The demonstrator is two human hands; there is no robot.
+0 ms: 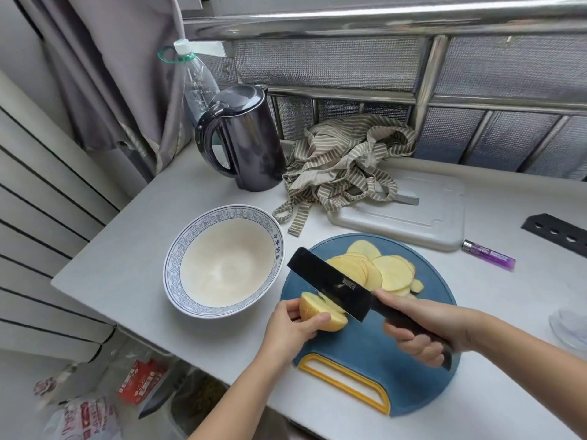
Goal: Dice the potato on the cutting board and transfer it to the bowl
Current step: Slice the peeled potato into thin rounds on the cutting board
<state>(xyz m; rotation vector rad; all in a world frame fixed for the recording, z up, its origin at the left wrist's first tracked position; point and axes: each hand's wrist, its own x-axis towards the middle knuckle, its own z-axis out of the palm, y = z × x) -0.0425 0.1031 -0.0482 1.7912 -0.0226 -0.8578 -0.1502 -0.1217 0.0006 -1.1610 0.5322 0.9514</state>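
On the left of the white worktop [127, 249] I see the bowl [178, 249], white inside with a blue patterned rim, standing just left of the blue cutting board [365, 354]. Far behind it stands a dark kettle [244, 138]. My left hand [292, 325] has its fingers and thumb curled round the uncut end of the potato [320, 312], which sits at the board's near left edge. The black blade of the knife [330, 281] is tilted against the potato's cut face. Thin round slices [381, 268] lie overlapping on the far part of the board, right of the blade. My right hand [422, 328] is wrapped tight round the knife's dark handle, forefinger up by the blade. A striped cloth [343, 163] lies far back, and a purple lighter [489, 254] lies right of the board.
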